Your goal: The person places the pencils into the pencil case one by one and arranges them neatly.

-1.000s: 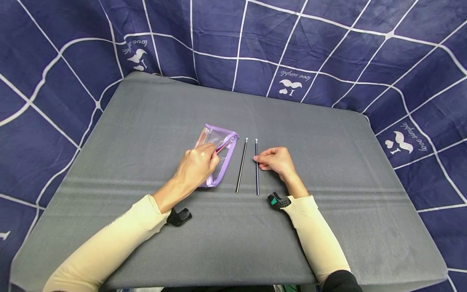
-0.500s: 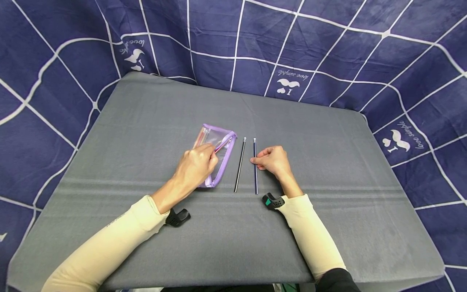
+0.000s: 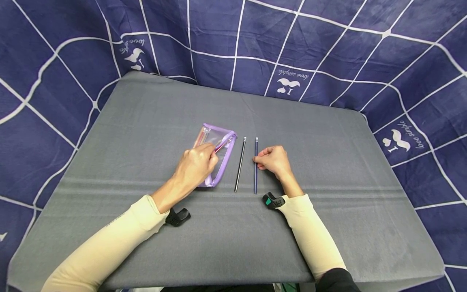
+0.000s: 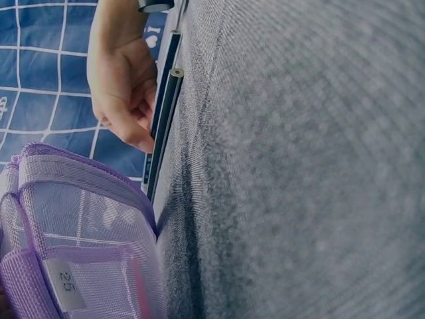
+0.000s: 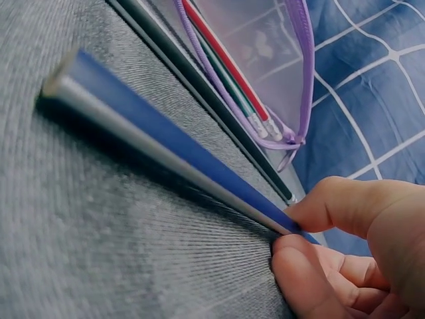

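My right hand point(image 3: 275, 161) pinches a blue pencil point(image 3: 256, 176) between thumb and fingertips about midway along its length. Low over the table, the pencil points away from me, its eraser end at the far side; the right wrist view shows its blunt near end point(image 5: 61, 80). Left of it lies a black pencil point(image 3: 240, 164), roughly parallel. My left hand point(image 3: 197, 164) has its fingers curled on the see-through purple-trimmed pencil pouch point(image 3: 227, 159), covering its middle. Inside the pouch, a red pencil point(image 5: 222, 56) and a green pencil point(image 5: 231, 88) show in the right wrist view.
Grey cloth covers the table point(image 3: 328, 162). A blue curtain point(image 3: 219, 32) with white grid lines hangs along the back and sides. Black wrist mounts point(image 3: 178, 217) jut out from both cream sleeves close over the cloth.
The blue pencil has swung slightly, its far end moving a little right, with my right fingertips shifting right along with it. The left hand, pouch and black pencil stay in place.
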